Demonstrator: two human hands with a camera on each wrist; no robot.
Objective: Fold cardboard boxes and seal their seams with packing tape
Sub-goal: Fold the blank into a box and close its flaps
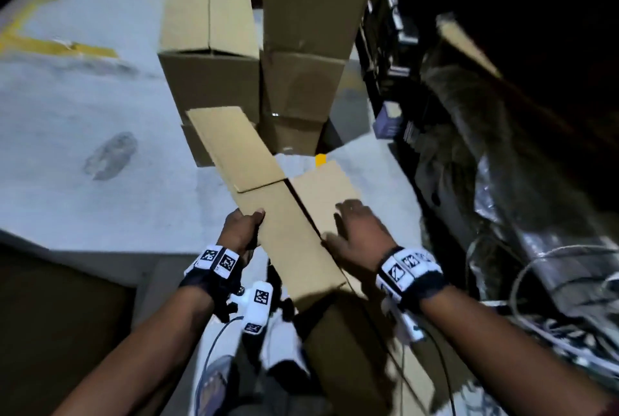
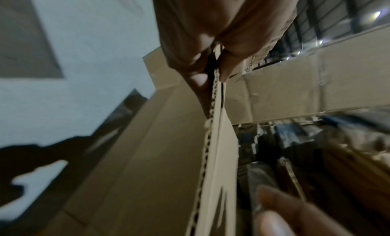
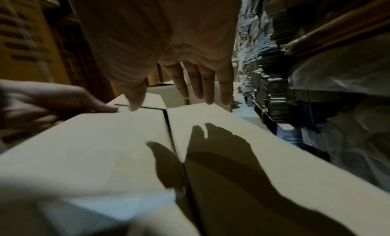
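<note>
A brown cardboard box (image 1: 288, 228) stands in front of me with its top flaps folded down and a dark seam between them. My left hand (image 1: 243, 228) pinches the edge of the left flap (image 2: 213, 139), thumb on top and fingers under it. My right hand (image 1: 355, 231) lies flat with straight fingers on the right flap (image 3: 221, 122). The far flap (image 1: 234, 147) sticks out past the box, slightly raised. In the right wrist view the right hand's fingers (image 3: 196, 82) spread above the cardboard and the left hand (image 3: 52, 99) shows at the left edge. No tape is visible.
Stacks of folded cardboard boxes (image 1: 214, 47) rise on the grey floor (image 1: 83, 114) just beyond. Dark shelving (image 1: 395, 47) and plastic-wrapped bundles (image 1: 485, 181) with white cables (image 1: 552, 281) line the right side. Flat cardboard (image 1: 50, 332) lies at lower left.
</note>
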